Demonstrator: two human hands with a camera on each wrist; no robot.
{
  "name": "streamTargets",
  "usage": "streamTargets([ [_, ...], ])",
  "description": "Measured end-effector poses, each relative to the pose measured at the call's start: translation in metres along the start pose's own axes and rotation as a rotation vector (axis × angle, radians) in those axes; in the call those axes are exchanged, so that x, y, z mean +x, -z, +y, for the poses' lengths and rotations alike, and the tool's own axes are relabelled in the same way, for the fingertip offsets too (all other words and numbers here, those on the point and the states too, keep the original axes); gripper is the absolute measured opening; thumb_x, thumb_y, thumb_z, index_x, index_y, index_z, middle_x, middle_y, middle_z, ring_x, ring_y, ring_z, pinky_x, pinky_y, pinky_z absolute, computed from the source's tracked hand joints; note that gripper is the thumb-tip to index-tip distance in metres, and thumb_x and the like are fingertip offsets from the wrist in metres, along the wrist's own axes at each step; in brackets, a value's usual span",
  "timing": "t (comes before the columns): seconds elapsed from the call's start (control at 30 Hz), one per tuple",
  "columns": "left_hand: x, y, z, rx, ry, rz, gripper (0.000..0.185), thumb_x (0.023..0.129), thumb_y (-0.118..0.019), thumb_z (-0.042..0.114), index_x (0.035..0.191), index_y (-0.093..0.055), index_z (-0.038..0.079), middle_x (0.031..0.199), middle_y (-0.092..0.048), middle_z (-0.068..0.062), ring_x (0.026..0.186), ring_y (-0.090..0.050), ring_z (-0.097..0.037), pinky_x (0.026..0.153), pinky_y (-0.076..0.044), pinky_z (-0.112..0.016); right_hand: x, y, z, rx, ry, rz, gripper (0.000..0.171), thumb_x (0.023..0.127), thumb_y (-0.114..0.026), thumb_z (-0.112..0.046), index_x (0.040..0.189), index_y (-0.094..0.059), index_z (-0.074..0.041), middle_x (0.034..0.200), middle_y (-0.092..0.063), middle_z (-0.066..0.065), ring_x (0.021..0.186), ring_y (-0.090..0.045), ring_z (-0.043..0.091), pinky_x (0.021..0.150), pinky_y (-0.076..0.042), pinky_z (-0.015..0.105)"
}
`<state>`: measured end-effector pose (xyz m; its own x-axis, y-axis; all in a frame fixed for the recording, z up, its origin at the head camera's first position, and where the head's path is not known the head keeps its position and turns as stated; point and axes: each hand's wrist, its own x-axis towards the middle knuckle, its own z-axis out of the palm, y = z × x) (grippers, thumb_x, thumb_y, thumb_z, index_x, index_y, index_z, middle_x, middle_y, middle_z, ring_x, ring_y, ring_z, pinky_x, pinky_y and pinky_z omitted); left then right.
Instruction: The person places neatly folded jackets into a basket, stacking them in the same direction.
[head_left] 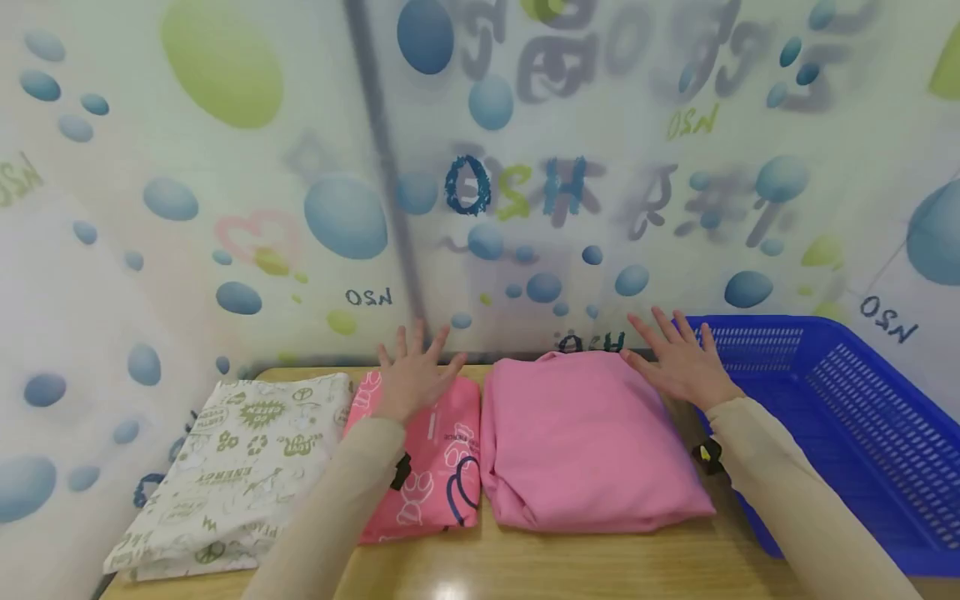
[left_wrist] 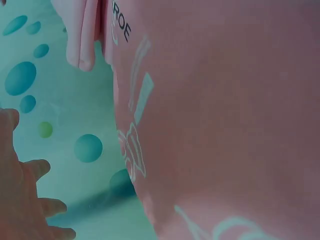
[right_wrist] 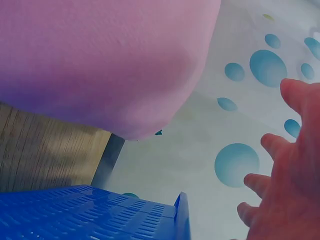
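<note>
My left hand (head_left: 414, 379) is spread with straight fingers above the far part of a folded coral-pink printed cloth (head_left: 442, 467), holding nothing. In the left wrist view, that cloth fills the right side, and the spread fingers (left_wrist: 35, 200) show at lower left, apart from it. My right hand (head_left: 684, 367), also spread, hovers by the far right corner of a folded plain pink cloth (head_left: 585, 450), between it and a blue plastic basket (head_left: 787, 400). The right wrist view has its fingers (right_wrist: 272, 165) separated and free of the pink cloth.
A folded white cloth with green print (head_left: 255, 458) lies at the left of the wooden table (head_left: 480, 567). Behind the table hangs a pale curtain (head_left: 480, 275) with blue and green dots and lettering. The perforated basket stands at the right end.
</note>
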<state>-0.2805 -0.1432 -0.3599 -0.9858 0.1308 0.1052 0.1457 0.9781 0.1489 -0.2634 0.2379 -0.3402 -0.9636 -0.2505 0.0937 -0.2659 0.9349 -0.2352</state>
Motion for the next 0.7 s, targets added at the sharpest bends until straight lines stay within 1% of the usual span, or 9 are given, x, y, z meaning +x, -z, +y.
streamTargets([
  [0.13,0.001,-0.005,0.006,-0.014,-0.015,0.003,0.072,0.096,-0.027,0.065,0.155,-0.019,0.025,0.159,-0.006,-0.016,0.142,-0.001,-0.044,0.106,0.000,-0.068,0.000,-0.002,0.001,0.014,0.015,-0.005,0.075,0.098,-0.037,-0.058,0.155,-0.019,-0.012,0.157,-0.007,0.026,0.140,0.004,0.049,0.104,0.009,0.067],
  [0.23,-0.001,-0.011,0.012,-0.051,-0.035,-0.007,0.072,0.096,-0.029,0.065,0.155,-0.020,0.025,0.159,-0.008,-0.016,0.142,-0.003,-0.045,0.106,-0.003,-0.068,0.001,-0.004,-0.001,0.039,0.035,-0.028,0.072,0.099,-0.037,-0.055,0.154,-0.022,-0.010,0.155,-0.012,0.027,0.140,0.002,0.049,0.105,0.006,0.067],
  [0.3,-0.002,-0.015,0.017,-0.077,-0.050,-0.019,0.071,0.096,-0.031,0.064,0.155,-0.020,0.025,0.159,-0.009,-0.016,0.142,-0.006,-0.046,0.107,-0.006,-0.066,0.001,-0.005,-0.003,0.049,0.059,-0.037,0.069,0.101,-0.037,-0.052,0.152,-0.027,-0.008,0.152,-0.021,0.029,0.139,-0.005,0.051,0.106,-0.001,0.067],
  [0.37,-0.005,-0.017,0.023,-0.117,-0.062,-0.027,0.070,0.097,-0.034,0.062,0.156,-0.020,0.026,0.159,-0.010,-0.017,0.141,-0.009,-0.046,0.108,-0.010,-0.064,0.002,-0.007,-0.004,0.062,0.069,-0.051,0.067,0.101,-0.035,-0.051,0.151,-0.030,-0.006,0.147,-0.030,0.032,0.136,-0.016,0.053,0.106,-0.012,0.067],
  [0.43,-0.007,-0.018,0.029,-0.145,-0.068,-0.036,0.069,0.098,-0.036,0.059,0.156,-0.019,0.026,0.159,-0.012,-0.017,0.141,-0.012,-0.046,0.109,-0.015,-0.062,0.002,-0.007,-0.006,0.072,0.068,-0.076,0.067,0.102,-0.033,-0.052,0.151,-0.030,-0.006,0.143,-0.035,0.033,0.132,-0.026,0.054,0.102,-0.023,0.068],
  [0.5,-0.009,-0.019,0.034,-0.185,-0.069,-0.054,0.067,0.098,-0.035,0.058,0.156,-0.018,0.027,0.159,-0.013,-0.016,0.140,-0.016,-0.045,0.107,-0.021,-0.062,0.001,-0.008,-0.008,0.095,0.056,-0.100,0.069,0.101,-0.032,-0.054,0.151,-0.030,-0.006,0.141,-0.038,0.034,0.128,-0.033,0.054,0.098,-0.030,0.068],
  [0.57,-0.013,-0.019,0.038,-0.246,-0.064,-0.077,0.068,0.098,-0.034,0.059,0.156,-0.018,0.027,0.158,-0.015,-0.017,0.138,-0.023,-0.045,0.103,-0.029,-0.063,0.000,-0.007,-0.010,0.114,0.033,-0.134,0.070,0.101,-0.031,-0.054,0.151,-0.028,-0.006,0.139,-0.040,0.034,0.125,-0.038,0.053,0.094,-0.034,0.067],
  [0.7,-0.018,-0.021,0.042,-0.392,-0.080,-0.108,0.069,0.099,-0.035,0.056,0.155,-0.021,0.019,0.155,-0.019,-0.023,0.133,-0.031,-0.047,0.099,-0.033,-0.063,-0.002,-0.005,-0.012,0.127,0.010,-0.209,0.071,0.101,-0.032,-0.053,0.151,-0.026,-0.003,0.135,-0.043,0.036,0.120,-0.044,0.053,0.092,-0.037,0.066],
])
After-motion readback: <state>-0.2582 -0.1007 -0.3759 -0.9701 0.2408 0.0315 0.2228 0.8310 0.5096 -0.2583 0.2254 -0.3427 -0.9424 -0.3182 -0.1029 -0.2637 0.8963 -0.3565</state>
